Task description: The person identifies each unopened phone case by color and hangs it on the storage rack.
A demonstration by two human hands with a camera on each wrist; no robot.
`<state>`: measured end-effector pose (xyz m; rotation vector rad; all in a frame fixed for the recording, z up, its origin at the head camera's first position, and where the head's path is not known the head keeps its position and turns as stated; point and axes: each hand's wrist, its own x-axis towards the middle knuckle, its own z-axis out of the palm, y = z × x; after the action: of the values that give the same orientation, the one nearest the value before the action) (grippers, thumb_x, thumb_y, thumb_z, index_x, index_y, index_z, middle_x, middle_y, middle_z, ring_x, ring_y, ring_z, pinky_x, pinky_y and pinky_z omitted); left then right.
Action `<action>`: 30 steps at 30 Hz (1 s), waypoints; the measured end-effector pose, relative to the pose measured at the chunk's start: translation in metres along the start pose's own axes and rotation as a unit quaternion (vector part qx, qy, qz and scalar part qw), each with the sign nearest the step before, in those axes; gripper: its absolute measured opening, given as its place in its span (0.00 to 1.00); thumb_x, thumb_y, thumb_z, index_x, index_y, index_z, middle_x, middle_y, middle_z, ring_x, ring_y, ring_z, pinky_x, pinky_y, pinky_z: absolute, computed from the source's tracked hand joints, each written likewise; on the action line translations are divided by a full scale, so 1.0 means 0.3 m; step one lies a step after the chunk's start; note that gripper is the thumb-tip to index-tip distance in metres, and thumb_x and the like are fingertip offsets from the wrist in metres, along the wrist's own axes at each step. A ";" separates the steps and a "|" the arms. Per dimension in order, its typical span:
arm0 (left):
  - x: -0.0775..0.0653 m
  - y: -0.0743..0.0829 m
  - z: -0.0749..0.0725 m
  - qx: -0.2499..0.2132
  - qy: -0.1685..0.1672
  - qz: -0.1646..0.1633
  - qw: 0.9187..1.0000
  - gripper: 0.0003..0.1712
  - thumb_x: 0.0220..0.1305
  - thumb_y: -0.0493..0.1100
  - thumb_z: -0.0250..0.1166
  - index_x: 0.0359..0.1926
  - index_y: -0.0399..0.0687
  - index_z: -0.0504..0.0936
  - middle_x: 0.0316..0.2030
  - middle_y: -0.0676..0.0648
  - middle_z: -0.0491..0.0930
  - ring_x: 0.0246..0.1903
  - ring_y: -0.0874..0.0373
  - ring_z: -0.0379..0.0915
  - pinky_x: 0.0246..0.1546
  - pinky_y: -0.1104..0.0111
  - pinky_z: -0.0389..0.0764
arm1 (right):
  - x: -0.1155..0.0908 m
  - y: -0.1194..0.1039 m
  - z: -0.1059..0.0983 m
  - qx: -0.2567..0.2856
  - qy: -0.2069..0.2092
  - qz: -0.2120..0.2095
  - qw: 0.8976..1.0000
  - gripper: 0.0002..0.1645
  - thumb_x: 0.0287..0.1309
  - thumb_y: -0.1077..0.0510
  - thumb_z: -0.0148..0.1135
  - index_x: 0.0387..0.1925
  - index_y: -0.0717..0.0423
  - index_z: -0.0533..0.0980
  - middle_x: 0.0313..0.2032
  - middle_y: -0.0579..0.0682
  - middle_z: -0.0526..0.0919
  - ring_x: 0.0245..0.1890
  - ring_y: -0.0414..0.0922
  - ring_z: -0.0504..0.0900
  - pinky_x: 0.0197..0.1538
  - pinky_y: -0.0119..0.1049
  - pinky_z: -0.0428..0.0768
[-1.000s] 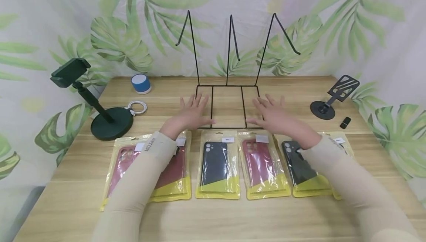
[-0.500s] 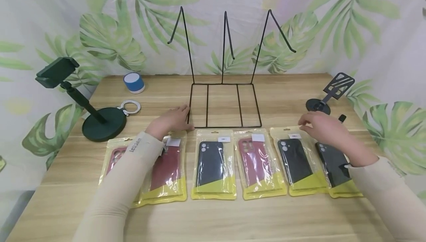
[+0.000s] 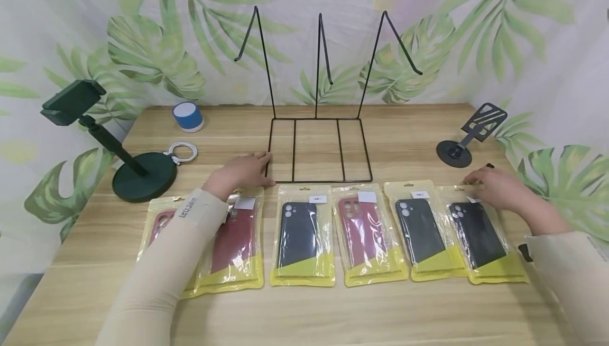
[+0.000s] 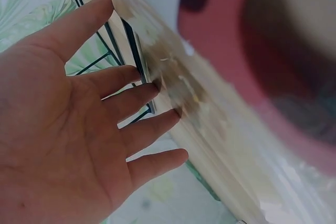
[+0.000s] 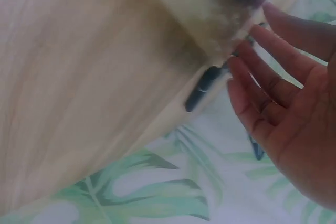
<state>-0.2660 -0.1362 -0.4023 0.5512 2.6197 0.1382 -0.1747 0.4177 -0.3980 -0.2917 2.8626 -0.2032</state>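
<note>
My left hand (image 3: 238, 173) lies palm down by the left side of the black wire rack (image 3: 294, 150). In the left wrist view its fingers are nearly straight and spread, beside a blurred bag edge. My right hand (image 3: 499, 192) is at the top edge of the rightmost bagged black phone case (image 3: 478, 237). The right wrist view shows those fingers loosely bent; whether they touch the bag is unclear. Left of it lie another bagged black case (image 3: 421, 232), a bagged red case (image 3: 363, 232), a bagged dark case (image 3: 298, 235) and bagged red cases (image 3: 235, 243) partly under my left sleeve.
A dark green phone stand (image 3: 145, 177), a white coiled cable (image 3: 183, 151) and a blue-and-white cylinder (image 3: 187, 117) stand at the left. A black folding stand (image 3: 454, 153) is at the back right. The rack's three bent prongs rise before a leaf-print cloth (image 3: 295, 45).
My right hand has left the rack's right side and moved right to the top of the rightmost bag. The left hand has shifted slightly outward at the rack's left side.
</note>
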 end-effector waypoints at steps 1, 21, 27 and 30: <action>0.000 0.000 -0.002 0.002 0.000 -0.001 1.000 0.50 0.68 0.60 0.61 0.78 0.40 0.49 0.77 0.37 0.48 0.75 0.34 0.44 0.74 0.42 0.51 | 0.006 0.007 0.002 0.007 -0.001 0.004 1.000 0.18 0.60 0.60 0.62 0.47 0.69 0.79 0.43 0.66 0.84 0.45 0.64 0.81 0.50 0.59 0.78; -0.011 -0.006 0.009 -0.001 0.000 -0.007 1.000 0.49 0.69 0.60 0.60 0.78 0.41 0.49 0.78 0.38 0.47 0.76 0.34 0.43 0.71 0.40 0.56 | -0.142 -0.091 -0.195 0.019 0.241 -0.101 0.965 0.06 0.60 0.64 0.66 0.34 0.50 0.80 0.34 0.49 0.86 0.37 0.24 0.74 0.35 0.31 0.73; -0.010 -0.004 0.011 -0.007 0.001 -0.009 1.000 0.49 0.69 0.60 0.59 0.78 0.43 0.48 0.78 0.39 0.47 0.76 0.35 0.42 0.72 0.40 0.55 | -0.193 -0.161 -0.252 0.061 0.337 -0.225 0.912 0.04 0.63 0.60 0.64 0.31 0.52 0.81 0.31 0.45 0.83 0.46 0.11 0.65 0.52 0.11 0.62; -0.016 0.002 0.008 -0.010 0.001 -0.009 1.000 0.49 0.69 0.60 0.60 0.78 0.43 0.48 0.78 0.39 0.47 0.76 0.35 0.42 0.71 0.39 0.55 | -0.188 -0.201 -0.283 0.075 0.363 -0.299 0.879 0.21 0.70 0.47 0.57 0.29 0.58 0.81 0.29 0.45 0.82 0.45 0.15 0.69 0.54 0.11 0.63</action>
<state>-0.2608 -0.1376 -0.4023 0.5215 2.6220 0.1590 -0.1329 0.3809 -0.2935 -1.3191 3.3238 -0.7959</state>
